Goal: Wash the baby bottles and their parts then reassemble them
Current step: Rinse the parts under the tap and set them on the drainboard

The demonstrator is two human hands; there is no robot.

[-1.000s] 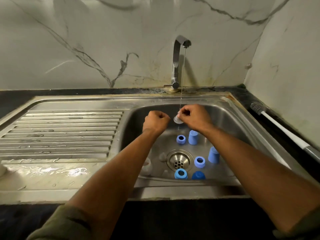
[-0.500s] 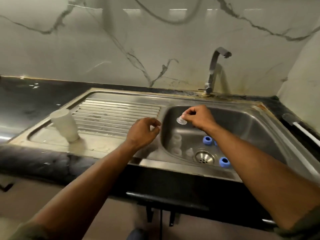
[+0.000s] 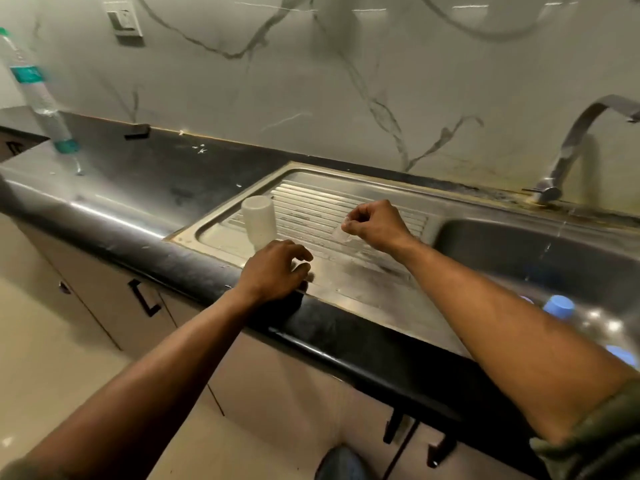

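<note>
Head view: right hand point(image 3: 372, 226) above ribbed steel drainboard point(image 3: 374, 278), fingers curled, grip pinching small clear silicone teat point(image 3: 341, 233) (blurred). Left hand point(image 3: 273, 271) at drainboard front edge, fingers loosely curled, grip holding nothing. Inverted translucent white baby bottle point(image 3: 259, 221) stands just beyond left hand. Blue caps point(image 3: 558, 306) in sink basin point(image 3: 519, 244). Black bench point(image 3: 145, 174) at left.
</note>
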